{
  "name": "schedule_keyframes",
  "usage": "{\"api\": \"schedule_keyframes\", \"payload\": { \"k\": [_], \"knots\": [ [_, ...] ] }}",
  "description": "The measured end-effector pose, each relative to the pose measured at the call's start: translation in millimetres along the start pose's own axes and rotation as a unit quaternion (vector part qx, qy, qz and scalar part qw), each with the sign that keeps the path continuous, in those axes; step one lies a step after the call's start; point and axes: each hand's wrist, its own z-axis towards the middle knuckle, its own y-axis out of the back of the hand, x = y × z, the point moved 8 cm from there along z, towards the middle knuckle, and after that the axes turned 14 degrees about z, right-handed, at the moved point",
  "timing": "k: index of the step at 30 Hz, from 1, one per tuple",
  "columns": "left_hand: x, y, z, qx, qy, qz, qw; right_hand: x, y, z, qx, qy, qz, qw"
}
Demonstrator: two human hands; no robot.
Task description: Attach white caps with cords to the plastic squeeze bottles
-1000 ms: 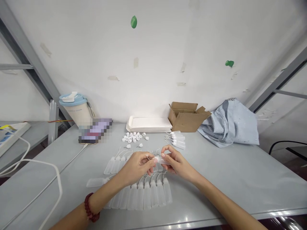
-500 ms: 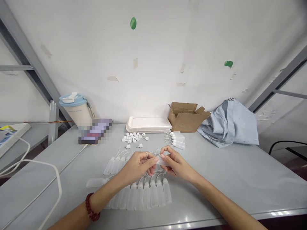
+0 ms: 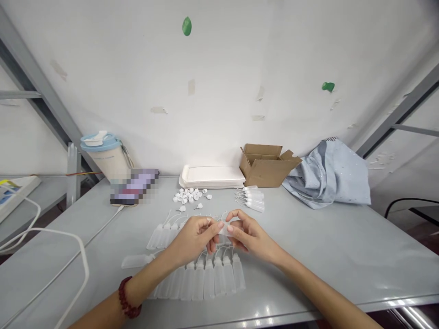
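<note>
My left hand (image 3: 194, 236) and my right hand (image 3: 248, 233) meet over the middle of the grey table (image 3: 325, 256). Both pinch one small translucent squeeze bottle (image 3: 224, 228) between their fingertips. Just below them lies a row of several like bottles (image 3: 206, 281) side by side. Another row of bottles (image 3: 163, 233) lies to the left, partly hidden by my left hand. A heap of small white caps (image 3: 190, 195) sits beyond my hands. A small bundle of bottles (image 3: 252, 199) lies to the far right of it.
At the back stand a stack of white trays (image 3: 211, 176), an open cardboard box (image 3: 267, 165), a lidded cup (image 3: 103, 155) and a phone (image 3: 134, 186). A crumpled blue cloth (image 3: 327, 176) lies at the right. A white cable (image 3: 73, 249) loops over the left side.
My hands stay together on the small bottle; my fingers shift slightly on it. The view has tipped a little.
</note>
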Motion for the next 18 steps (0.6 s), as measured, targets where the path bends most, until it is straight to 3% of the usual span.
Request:
{"api": "schedule_keyframes", "payload": {
  "k": [5, 13, 18],
  "knots": [
    [5, 6.7, 3, -0.034, 0.015, -0.025, 0.999, 6, 10, 1, -0.050, 0.047, -0.109, 0.992],
    [7, 6.3, 2, -0.009, 0.056, -0.046, 0.997, 17, 11, -3, -0.097, 0.141, -0.244, 0.954],
    [7, 4.8, 2, -0.009, 0.035, -0.062, 0.997, 17, 11, -4, -0.104, 0.141, -0.260, 0.949]
  ]
}}
